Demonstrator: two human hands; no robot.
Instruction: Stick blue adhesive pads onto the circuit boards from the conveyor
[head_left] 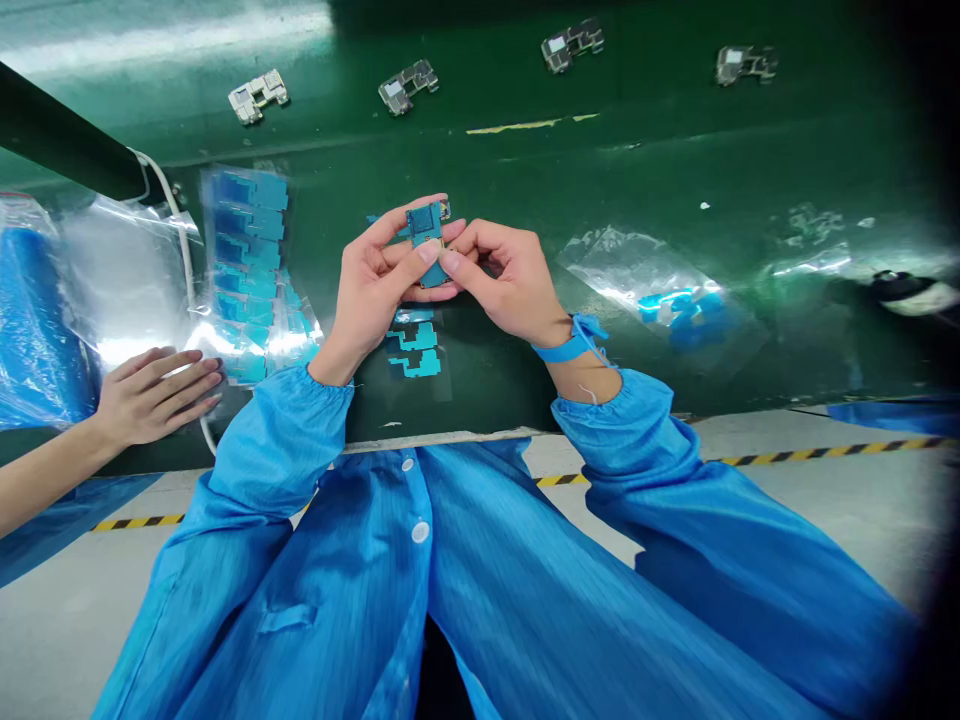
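A small blue-faced circuit board [424, 222] is held up over the green bench, between both hands. My left hand [379, 265] is closed around its left side, the thumb pressed on its face. My right hand [504, 275] pinches its right edge, thumb tip close to the other thumb. Fingers cover part of the board's middle. Just below the hands, a clear sheet with light-blue cut stickers [420, 362] lies on the bench. A blue band [570, 345] is tied round my right wrist.
Several circuit boards [409, 87] sit spaced along the far side. Left are stacked sticker sheets [247, 260], a white cable [180, 230], a bagged blue roll [37, 320] and another person's hand [157, 395]. A clear film with blue scraps [675, 300] lies right.
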